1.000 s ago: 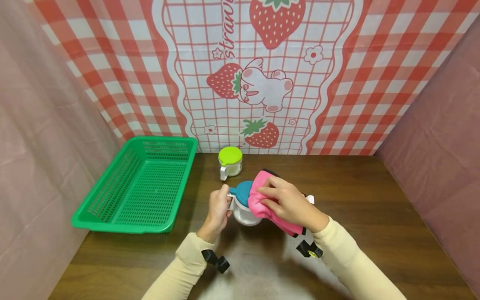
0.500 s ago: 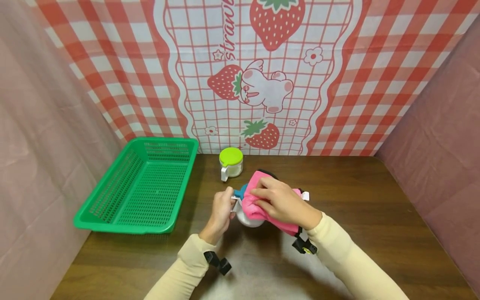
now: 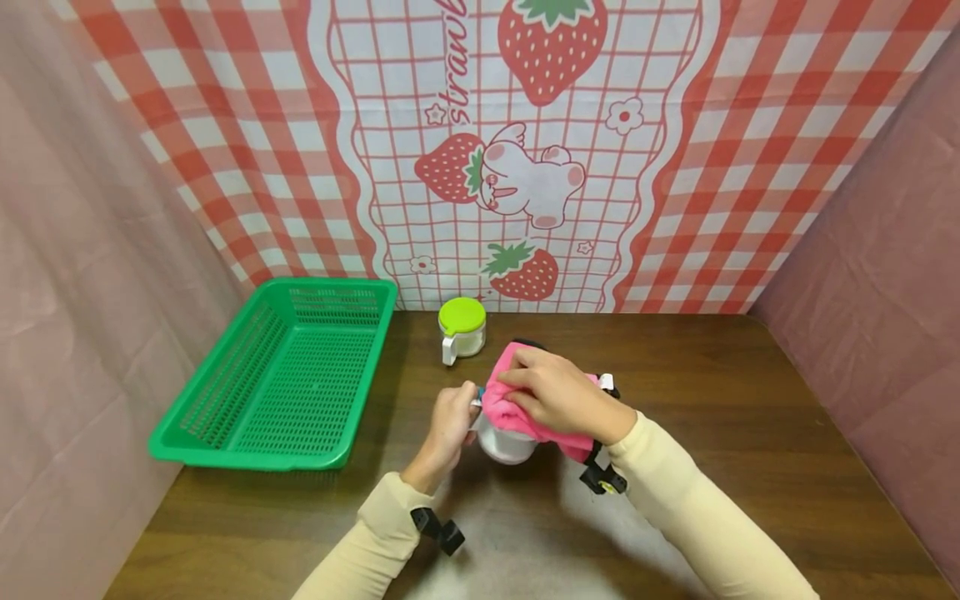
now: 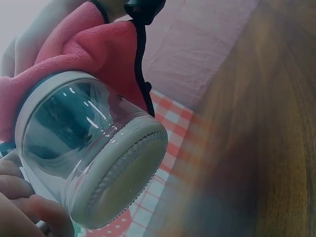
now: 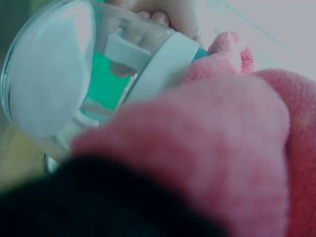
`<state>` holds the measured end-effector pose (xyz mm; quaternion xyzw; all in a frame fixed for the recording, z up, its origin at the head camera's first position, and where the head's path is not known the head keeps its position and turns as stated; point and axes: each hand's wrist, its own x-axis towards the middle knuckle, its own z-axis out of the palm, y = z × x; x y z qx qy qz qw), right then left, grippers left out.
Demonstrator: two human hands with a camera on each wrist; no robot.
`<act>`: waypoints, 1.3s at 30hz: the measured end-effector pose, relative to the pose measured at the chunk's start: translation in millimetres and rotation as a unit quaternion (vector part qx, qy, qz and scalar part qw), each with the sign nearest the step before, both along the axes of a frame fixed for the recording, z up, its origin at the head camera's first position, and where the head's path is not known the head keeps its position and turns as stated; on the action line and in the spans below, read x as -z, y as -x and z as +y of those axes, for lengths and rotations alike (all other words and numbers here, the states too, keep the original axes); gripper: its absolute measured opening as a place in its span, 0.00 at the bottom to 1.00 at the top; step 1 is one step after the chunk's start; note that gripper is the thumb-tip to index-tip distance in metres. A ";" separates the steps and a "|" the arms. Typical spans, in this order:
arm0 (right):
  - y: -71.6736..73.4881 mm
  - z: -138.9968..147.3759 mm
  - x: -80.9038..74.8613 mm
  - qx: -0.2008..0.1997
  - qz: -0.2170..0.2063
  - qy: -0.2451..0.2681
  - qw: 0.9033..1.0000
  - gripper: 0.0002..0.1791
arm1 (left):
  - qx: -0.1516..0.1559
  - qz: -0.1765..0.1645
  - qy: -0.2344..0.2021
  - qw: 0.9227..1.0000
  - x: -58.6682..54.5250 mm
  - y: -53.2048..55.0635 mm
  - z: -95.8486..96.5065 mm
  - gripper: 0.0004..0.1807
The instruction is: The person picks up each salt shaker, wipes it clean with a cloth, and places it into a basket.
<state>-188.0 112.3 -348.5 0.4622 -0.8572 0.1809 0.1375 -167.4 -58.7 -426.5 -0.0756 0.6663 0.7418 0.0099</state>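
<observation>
The table (image 3: 720, 400) runs back to a checked backdrop (image 3: 780, 142) and sideways to 2 pink curtains, left (image 3: 82, 258) and right (image 3: 862, 250); brown wood spreads between the right hand (image 3: 562, 396) and the right curtain. A green basket (image 3: 377, 364) stands left of the left hand (image 3: 448, 427). A lime-lidded pot (image 3: 463, 331) stands near the backdrop, beyond the jar (image 3: 507, 448), which is tilted, base raised, between the 2 hands. The left fingers close round its handle (image 5: 129, 53); the right fingers, bent, pinch the rag (image 3: 502, 410) against its top.
</observation>
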 end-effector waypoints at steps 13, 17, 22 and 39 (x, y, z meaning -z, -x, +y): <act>13.0 6.2 5.6 0.032 -0.034 -0.003 0.999 0.10 | 0.021 0.009 -0.008 1.000 4.3 -0.1 1.9 0.17; 14.9 8.5 5.7 0.031 -0.036 0.002 0.999 0.09 | 0.022 0.011 -0.013 1.000 4.1 -0.9 2.2 0.15; 17.5 11.9 7.0 0.031 -0.037 0.005 0.999 0.07 | 0.018 0.013 -0.024 0.999 3.4 -1.5 2.2 0.16; 24.7 30.6 10.7 0.021 -0.080 0.025 0.996 0.05 | -0.013 0.009 -0.064 0.998 6.7 1.3 -2.3 0.19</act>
